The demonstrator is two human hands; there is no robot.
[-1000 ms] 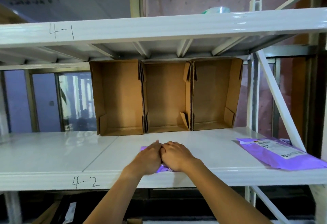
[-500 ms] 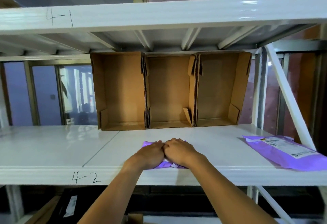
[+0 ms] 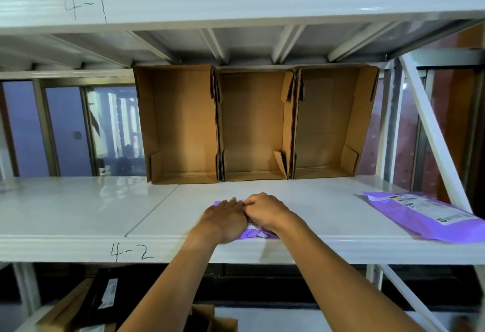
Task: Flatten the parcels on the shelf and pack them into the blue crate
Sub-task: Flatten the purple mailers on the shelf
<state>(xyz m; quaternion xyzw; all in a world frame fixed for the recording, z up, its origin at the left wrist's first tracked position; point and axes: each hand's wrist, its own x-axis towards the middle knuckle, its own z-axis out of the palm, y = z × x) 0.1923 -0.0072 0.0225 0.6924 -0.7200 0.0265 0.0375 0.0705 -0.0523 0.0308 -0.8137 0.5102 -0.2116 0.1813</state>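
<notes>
A white metal shelf rack (image 3: 78, 216) hand-marked 4-1 and 4-2 carries three open brown cardboard boxes (image 3: 256, 127) before bluish metal-framed windows (image 3: 65, 132) and a reddish wall (image 3: 451, 121).

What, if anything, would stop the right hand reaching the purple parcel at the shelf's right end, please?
Probably nothing, so yes: only bare shelf lies between the right hand, now on the small parcel, and the labelled parcel.

small parcel (image 3: 252, 233) mostly covered, larger parcel (image 3: 420, 217) cropped at right
</notes>
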